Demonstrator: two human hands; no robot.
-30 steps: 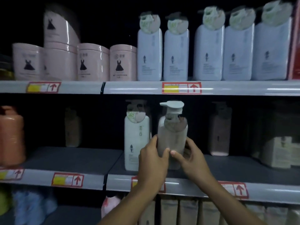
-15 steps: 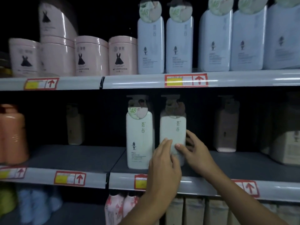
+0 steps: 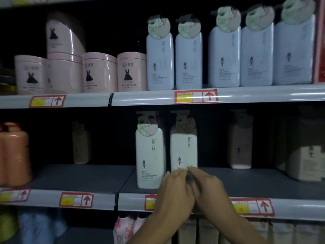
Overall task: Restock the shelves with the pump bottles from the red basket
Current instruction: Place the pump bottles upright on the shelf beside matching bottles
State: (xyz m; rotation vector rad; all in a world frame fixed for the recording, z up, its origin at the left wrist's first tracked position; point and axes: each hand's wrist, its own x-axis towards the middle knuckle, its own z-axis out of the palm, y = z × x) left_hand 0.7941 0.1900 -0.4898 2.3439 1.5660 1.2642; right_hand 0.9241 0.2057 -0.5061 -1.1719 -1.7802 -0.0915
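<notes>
The white pump bottle (image 3: 183, 150) stands upright on the middle shelf (image 3: 84, 175), just right of a matching bottle (image 3: 149, 155). My left hand (image 3: 173, 192) and right hand (image 3: 208, 186) cover its base; whether the fingers hold it or only touch it, I cannot tell. A dim pinkish bottle (image 3: 240, 143) stands well right, an orange container (image 3: 14, 154) far left.

Two bare forearms show, ending in the left hand (image 3: 173, 192) and the right hand (image 3: 208, 188). No sleeve, glove, watch or ring can be made out on either. The dim light and blur hide finer detail such as the nails.
</notes>
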